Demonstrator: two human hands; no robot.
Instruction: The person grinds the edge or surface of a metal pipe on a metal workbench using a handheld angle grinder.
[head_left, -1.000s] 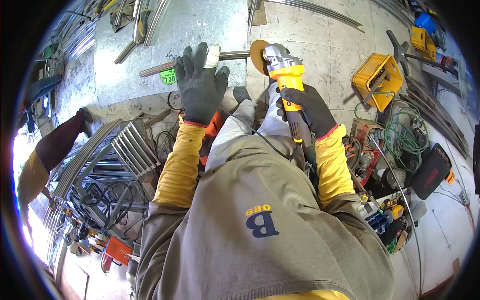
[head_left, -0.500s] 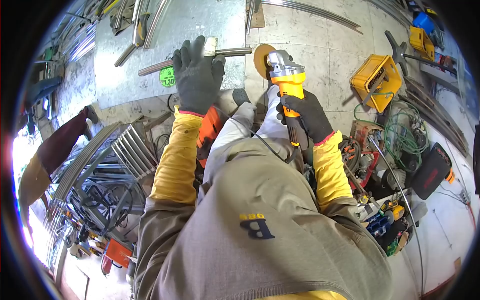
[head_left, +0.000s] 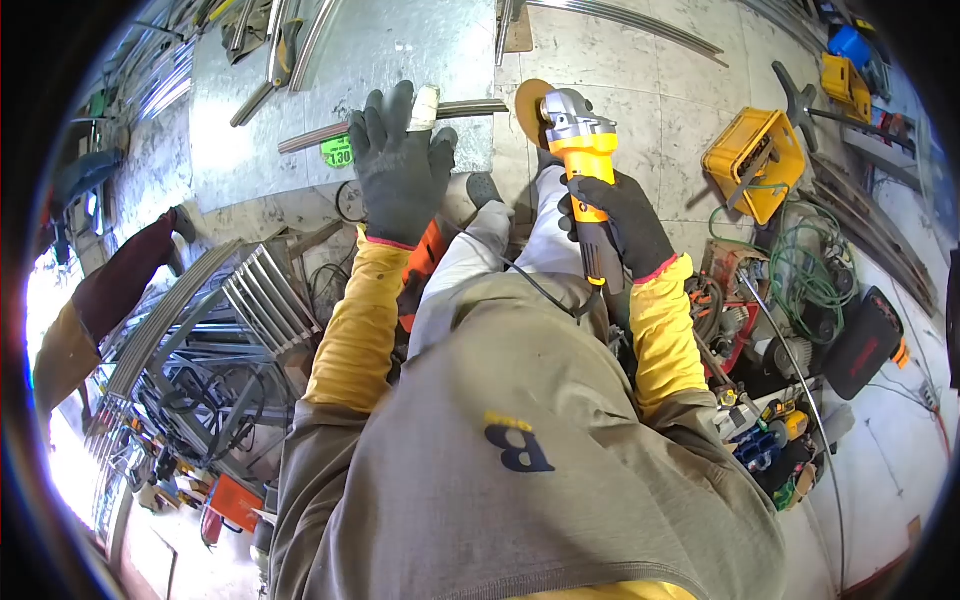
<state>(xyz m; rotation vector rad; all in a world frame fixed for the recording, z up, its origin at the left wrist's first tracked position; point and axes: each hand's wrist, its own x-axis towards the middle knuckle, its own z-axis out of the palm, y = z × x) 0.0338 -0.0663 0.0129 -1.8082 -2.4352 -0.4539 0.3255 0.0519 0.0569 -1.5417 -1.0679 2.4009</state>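
My left hand (head_left: 400, 165), in a dark glove, has its fingers stretched out and spread over a thin metal bar (head_left: 472, 108). Whether the palm touches the bar is hidden. A small whitish cylinder (head_left: 424, 108) sits by the fingers, across the bar. My right hand (head_left: 625, 220), gloved too, is wrapped round the body of a yellow and grey angle grinder (head_left: 583, 150). Its brownish disc (head_left: 531, 112) is just beyond the bar's right end, with a narrow gap between them. The grinder's cord (head_left: 545, 295) runs across my lap.
A metal sheet (head_left: 240, 150) lies under the bar, with a green 1.30 label (head_left: 337, 152). Yellow crates (head_left: 755, 160), green cable (head_left: 815, 250) and tools lie to the right. Metal tubes (head_left: 180, 310) are stacked left, near another person's leg (head_left: 130, 265).
The grinder and its disc have shifted slightly right and forward, away from the bar's end. My left hand has drawn back a little toward me, fingers still spread.
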